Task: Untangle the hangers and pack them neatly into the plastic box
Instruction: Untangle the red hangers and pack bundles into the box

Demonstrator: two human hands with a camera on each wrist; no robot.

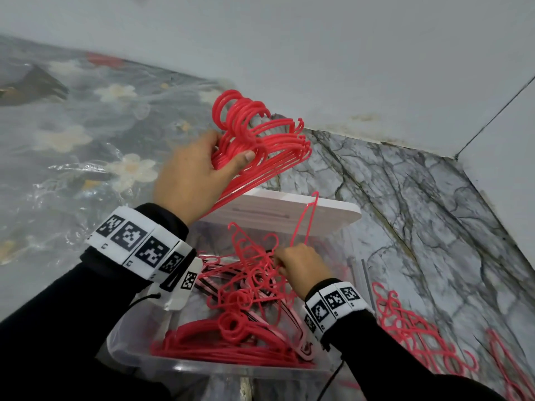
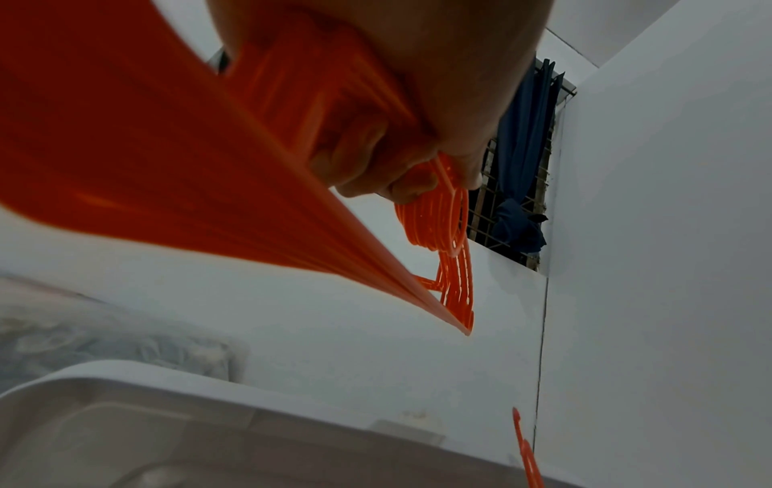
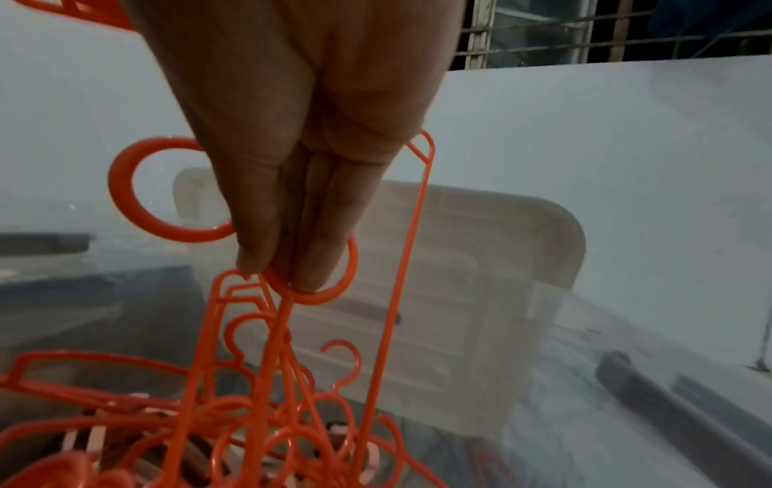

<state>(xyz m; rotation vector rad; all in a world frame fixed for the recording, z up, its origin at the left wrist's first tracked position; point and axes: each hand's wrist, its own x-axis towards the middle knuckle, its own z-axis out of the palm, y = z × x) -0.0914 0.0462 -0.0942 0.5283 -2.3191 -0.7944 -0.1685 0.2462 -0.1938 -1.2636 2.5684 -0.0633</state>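
Note:
My left hand (image 1: 197,175) grips an aligned stack of red hangers (image 1: 260,146) above the clear plastic box (image 1: 185,367), thumb across their necks. The left wrist view shows the fingers curled round that stack (image 2: 442,231). My right hand (image 1: 298,264) is down in the box, pinching a hanger hook (image 3: 317,290) in a tangled clump of hangers (image 1: 249,285). Flat red hangers (image 1: 225,345) lie stacked at the box's near end. One hanger's arm (image 1: 307,218) sticks up beside the right hand.
The box's white lid (image 1: 289,209) stands propped behind the box. More loose red hangers (image 1: 419,337) lie on the marble floor (image 1: 405,198) to the right. A flowered plastic-covered surface (image 1: 72,134) is on the left, a white wall (image 1: 318,53) behind.

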